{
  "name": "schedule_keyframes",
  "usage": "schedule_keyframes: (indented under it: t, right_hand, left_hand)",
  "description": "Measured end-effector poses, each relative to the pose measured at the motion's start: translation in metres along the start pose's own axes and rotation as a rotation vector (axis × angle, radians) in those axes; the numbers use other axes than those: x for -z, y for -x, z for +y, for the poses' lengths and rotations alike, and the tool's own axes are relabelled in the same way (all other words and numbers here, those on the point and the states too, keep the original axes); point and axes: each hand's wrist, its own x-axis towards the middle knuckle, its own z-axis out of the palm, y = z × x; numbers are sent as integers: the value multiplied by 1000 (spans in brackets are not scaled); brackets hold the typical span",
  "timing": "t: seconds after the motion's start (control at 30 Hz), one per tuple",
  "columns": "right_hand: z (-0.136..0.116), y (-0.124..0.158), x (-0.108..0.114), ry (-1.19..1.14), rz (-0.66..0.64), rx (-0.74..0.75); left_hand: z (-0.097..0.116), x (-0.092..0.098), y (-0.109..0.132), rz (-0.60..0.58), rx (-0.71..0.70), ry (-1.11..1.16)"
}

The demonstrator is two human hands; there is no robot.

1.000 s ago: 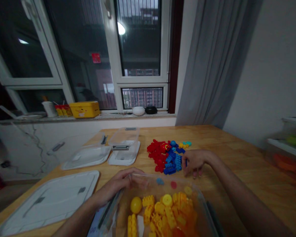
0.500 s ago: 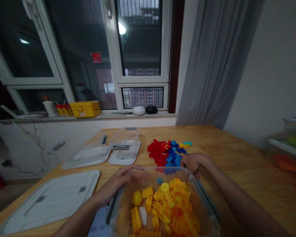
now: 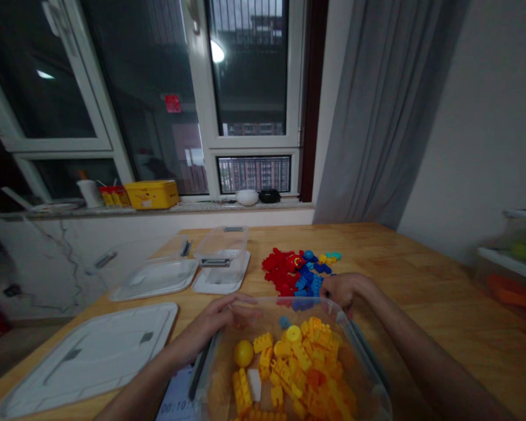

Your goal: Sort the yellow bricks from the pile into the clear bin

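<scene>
A clear plastic box (image 3: 219,356) with grey side latches holds many yellow building blocks (image 3: 298,362) and a yellow ball (image 3: 244,353). My left hand (image 3: 232,313) grips the box at its far left corner, fingers along the rim. Beyond the far right corner, my right hand (image 3: 342,290) is bent down and curled beside the blue blocks (image 3: 309,280). Its fingertips are hidden, so what it holds cannot be made out. Red blocks (image 3: 283,269) lie piled against the blue ones, with a few yellow and teal pieces (image 3: 333,256) behind.
White lids (image 3: 92,356) lie along the table's left side. Two upturned clear boxes (image 3: 221,244) stand on lids farther back. Under my left forearm is a device screen with digits (image 3: 175,397). Stacked boxes (image 3: 512,275) stand at the right. A yellow box (image 3: 152,194) sits on the windowsill.
</scene>
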Motion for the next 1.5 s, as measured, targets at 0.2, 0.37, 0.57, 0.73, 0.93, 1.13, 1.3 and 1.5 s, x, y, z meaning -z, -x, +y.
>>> schedule_keyframes:
  t: [0.2,0.37,0.57,0.73,0.93,1.13,1.3,1.5]
  right_hand:
    - [2,-1,0,0,-26,13]
    - [3,-3,1,-1,-29,29]
    - [8,-8,-1,28,-71,0]
    - [8,-10,-4,31,-85,0]
    - [5,1,3,-15,-63,62]
    - [10,9,13,-43,-38,123]
    - [7,31,24,3,170,250]
    - [-22,90,30,-260,366,436]
  left_hand:
    - [3,-1,1,18,-10,-18]
    - [2,0,0,21,-8,-25]
    - [3,-1,0,17,-1,1]
    - [2,-1,2,33,10,-16]
    - [10,-4,3,26,-21,-12]
    - [9,-3,2,20,16,10]
    - [5,0,1,12,-24,-46]
    - [5,-3,1,30,-21,14]
